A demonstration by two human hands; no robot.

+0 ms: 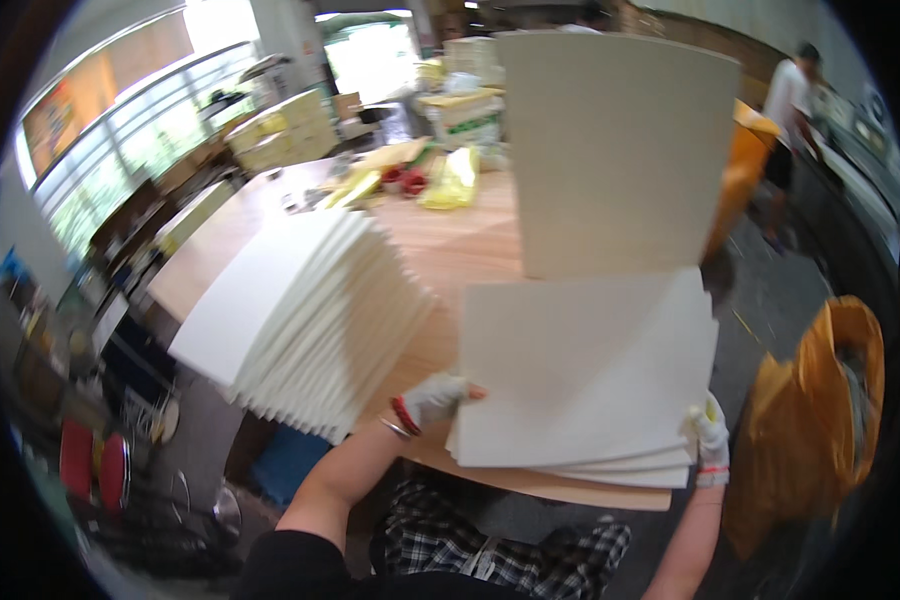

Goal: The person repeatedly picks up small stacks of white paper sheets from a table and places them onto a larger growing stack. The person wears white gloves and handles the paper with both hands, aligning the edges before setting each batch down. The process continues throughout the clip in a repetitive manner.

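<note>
A short, uneven stack of white boards [585,370] lies on the wooden table in front of me, its lower sheets fanned out at the near right corner. My left hand [434,398], in a white glove with a red cuff, grips the stack's left edge with the thumb on top. At the right edge, near the close corner, my gloved right hand [710,438] is closed on the boards; its fingertips are partly hidden. Behind this stack rises a tall off-white panel [620,155]. To the left, a large pile of thick white boards [305,315] leans in staggered layers.
Yellow plastic packaging [452,182] and red rolls lie on the far part of the wooden table [445,235]. A large orange-brown bag [795,430] stands on the floor at right. Another person [790,110] is at the far right. Red stools [95,465] stand at lower left.
</note>
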